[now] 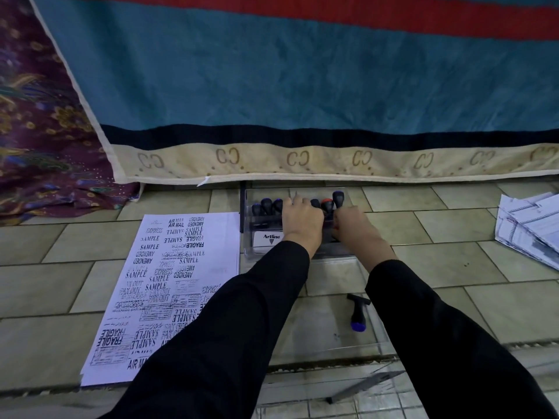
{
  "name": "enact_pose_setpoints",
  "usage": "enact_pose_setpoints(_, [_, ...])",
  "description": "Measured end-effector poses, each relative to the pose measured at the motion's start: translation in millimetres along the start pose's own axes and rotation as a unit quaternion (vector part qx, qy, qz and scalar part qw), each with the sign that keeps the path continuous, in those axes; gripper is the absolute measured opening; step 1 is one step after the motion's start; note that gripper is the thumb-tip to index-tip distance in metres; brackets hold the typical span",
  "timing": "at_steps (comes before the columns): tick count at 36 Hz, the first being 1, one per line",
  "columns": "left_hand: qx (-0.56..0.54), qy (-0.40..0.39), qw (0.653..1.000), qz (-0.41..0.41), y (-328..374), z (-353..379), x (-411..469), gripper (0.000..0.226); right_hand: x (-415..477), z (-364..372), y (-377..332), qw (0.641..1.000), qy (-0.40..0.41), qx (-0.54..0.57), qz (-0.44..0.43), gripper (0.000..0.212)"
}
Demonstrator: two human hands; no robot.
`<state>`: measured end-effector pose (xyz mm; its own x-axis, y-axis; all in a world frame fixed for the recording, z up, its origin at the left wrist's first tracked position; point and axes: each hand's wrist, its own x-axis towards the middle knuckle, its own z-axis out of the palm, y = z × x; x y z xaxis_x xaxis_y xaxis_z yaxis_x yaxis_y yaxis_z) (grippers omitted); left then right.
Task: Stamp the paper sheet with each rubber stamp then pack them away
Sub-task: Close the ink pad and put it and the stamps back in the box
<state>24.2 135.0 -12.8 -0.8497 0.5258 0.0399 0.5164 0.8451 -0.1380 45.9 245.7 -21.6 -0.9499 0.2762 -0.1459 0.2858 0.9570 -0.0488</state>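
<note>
Counts: 1 stamped paper sheet (169, 282), 1 clear stamp box (272, 237) with an Artline label, 6 stamp handles visible upright in it (5 dark-capped (266, 204), 1 red-capped stamp (326, 204)). More may be hidden behind the hands. 1 loose stamp (357, 313) is outside the box.

Loose stamp: lies flat on the clear panel (332, 285) in front of the box, between the forearms and nearer the right sleeve. Long axis runs roughly toward/away from the person, blue cap at the near end, T-shaped base pointing at the box.

Boxed stamps: axes vertical, caps up.

Sheet: flat on tiled floor (453, 267), left of the box, long axis near-to-far, covered in impressions.

Left hand (302, 220): over box centre, fingers curled down among the handles; can't tell if it's clamped on anything.
Right hand (351, 222): at box right end, touching the red-capped stamp, fingers hidden; grip can't be told.

Also 1 paper stack (532, 225) far right, blanket (302, 86) behind.
</note>
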Motion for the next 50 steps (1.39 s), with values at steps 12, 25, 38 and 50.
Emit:
enact_pose_setpoints(12, [-0.228, 0.174, 0.956, 0.067, -4.5, 0.5, -48.5, 0.033, -36.2, -18.2, 13.5, 0.978, 0.133, 0.161, -0.017, 0.016])
enact_pose_setpoints(25, [-0.207, 0.054, 0.972, 0.101, -6.5, 50.3, -116.2, 0.029, -112.8, -5.5, 24.6, 0.986, -0.135, 0.101, 0.01, 0.035])
enact_pose_setpoints(38, [-0.228, 0.074, 0.965, 0.105, -12.1, 65.0, -124.0, 0.031, -137.1, 8.4, 15.9, 0.983, -0.111, 0.134, 0.059, 0.029])
enact_pose_setpoints(50, [-0.248, 0.074, 0.96, 0.108, -14.3, 67.9, -127.9, 0.037, -82.2, -53.2, 8.3, 0.964, 0.168, 0.203, -0.038, 0.013])
